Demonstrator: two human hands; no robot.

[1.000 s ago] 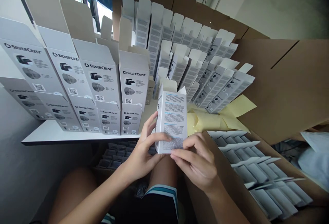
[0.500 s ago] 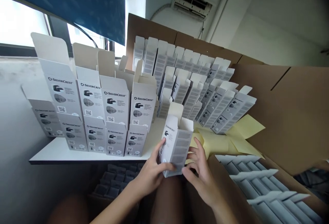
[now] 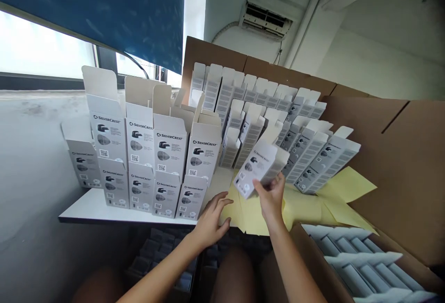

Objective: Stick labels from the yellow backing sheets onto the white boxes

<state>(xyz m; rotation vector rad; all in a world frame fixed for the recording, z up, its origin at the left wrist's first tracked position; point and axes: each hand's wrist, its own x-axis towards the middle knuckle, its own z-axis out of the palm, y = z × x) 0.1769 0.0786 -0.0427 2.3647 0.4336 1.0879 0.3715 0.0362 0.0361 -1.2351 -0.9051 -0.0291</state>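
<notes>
My right hand (image 3: 272,195) grips a white folded SilverCrest carton (image 3: 259,166) with its top flap open, tilted back toward the leaning rows of cartons (image 3: 306,154). My left hand (image 3: 212,217) hangs open over the near edge of the white tabletop (image 3: 104,212), holding nothing, just right of the front stack of upright cartons (image 3: 163,154). Yellow paper sheets (image 3: 323,201) lie on the table under both hands.
A large brown cardboard wall (image 3: 410,164) stands behind and to the right. A cardboard box of flat carton blanks (image 3: 365,266) sits at lower right. More flat blanks (image 3: 153,256) lie in a box under the table by my knees. A window with a blue blind (image 3: 104,11) is at upper left.
My left hand has let go of the carton and dropped to the table edge. My right hand has carried the carton up and to the right, tilting it toward the leaning rows. The camera has tipped upward.
</notes>
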